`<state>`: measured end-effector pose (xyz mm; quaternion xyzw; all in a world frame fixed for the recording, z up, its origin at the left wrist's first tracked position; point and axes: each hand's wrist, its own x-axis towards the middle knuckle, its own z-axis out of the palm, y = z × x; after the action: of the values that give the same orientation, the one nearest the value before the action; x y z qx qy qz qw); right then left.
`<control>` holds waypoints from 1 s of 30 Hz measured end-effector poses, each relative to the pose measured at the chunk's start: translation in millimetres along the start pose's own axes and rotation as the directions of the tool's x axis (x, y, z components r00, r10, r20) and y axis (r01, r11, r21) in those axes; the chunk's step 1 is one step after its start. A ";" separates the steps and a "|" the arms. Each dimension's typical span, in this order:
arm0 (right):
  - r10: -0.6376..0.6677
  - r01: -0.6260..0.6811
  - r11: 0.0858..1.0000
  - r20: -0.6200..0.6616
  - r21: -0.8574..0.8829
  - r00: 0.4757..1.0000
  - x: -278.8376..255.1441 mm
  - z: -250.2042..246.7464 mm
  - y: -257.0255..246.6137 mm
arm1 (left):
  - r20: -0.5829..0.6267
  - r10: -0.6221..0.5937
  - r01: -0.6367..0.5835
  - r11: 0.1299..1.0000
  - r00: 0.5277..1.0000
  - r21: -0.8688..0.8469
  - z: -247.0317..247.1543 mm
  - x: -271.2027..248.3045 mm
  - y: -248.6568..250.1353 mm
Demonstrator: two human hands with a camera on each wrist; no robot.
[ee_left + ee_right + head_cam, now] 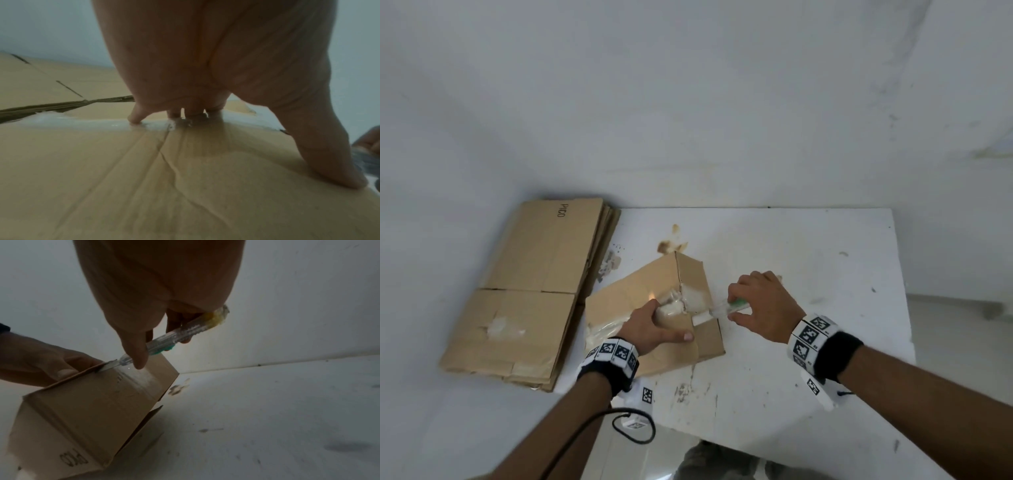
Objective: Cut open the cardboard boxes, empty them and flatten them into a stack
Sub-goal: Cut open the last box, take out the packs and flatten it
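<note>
Cardboard box [640,301] lies tilted on the white tabletop [808,260], near its left edge, with clear tape over the top seam; the left hand [654,329] presses down on its top face, fingers spread and fairly straight, fingertips [134,119] on the taped ridge in the left wrist view and thumb stretched along the near edge. The right hand [767,305] is closed round a clear-bodied utility knife [732,306] with a green slider; thumb and fingers curl about the handle, and the right wrist view shows its blade [109,365] touching the box's upper edge just beside the left hand's fingers. One end flap of the box [141,423] stands slightly ajar above the tabletop; printed letters show on a lower side panel, too blurred to read surely. Stack of flattened boxes [530,291] lies to the left of the tabletop, close beside the box, its top sheet marked with dark lettering near the far edge; brown stains [671,243] mark the tabletop just beyond the box. Both wrists carry bands with black-and-white square markers [811,334].
</note>
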<state>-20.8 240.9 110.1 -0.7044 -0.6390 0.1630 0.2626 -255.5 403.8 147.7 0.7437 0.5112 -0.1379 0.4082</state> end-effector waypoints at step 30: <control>0.052 -0.045 0.998 0.145 -0.052 0.988 -47.4 39.0 41.3 | 0.039 0.008 -0.011 0.996 0.999 0.090 58.2 17.0 -9.5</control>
<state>-15.4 198.6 49.6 -0.7121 -0.6429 0.2050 0.1937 -243.9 372.6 96.1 0.7610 0.4929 -0.1731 0.3847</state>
